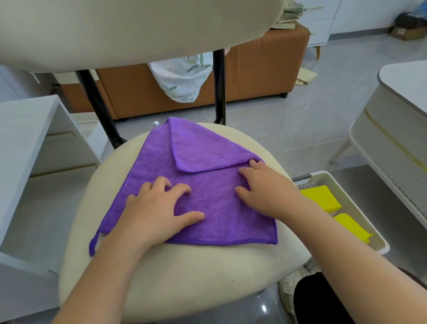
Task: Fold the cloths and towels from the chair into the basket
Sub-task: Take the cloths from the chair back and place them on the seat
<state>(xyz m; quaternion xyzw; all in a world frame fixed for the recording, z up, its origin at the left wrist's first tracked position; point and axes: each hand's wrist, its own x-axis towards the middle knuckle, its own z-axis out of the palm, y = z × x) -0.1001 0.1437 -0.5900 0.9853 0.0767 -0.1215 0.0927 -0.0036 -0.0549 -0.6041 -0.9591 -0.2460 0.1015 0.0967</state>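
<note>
A purple cloth lies spread on the cream chair seat, its far right corner folded over toward the middle. My left hand rests palm down on the cloth's left half, fingers spread. My right hand presses on the right side, fingertips at the edge of the folded flap. A white basket stands on the floor to the right of the chair, with yellow folded cloths inside it.
The chair's backrest rises at the far side. A white desk stands on the left and a white table on the right. An orange bench with a patterned fabric sits behind the chair.
</note>
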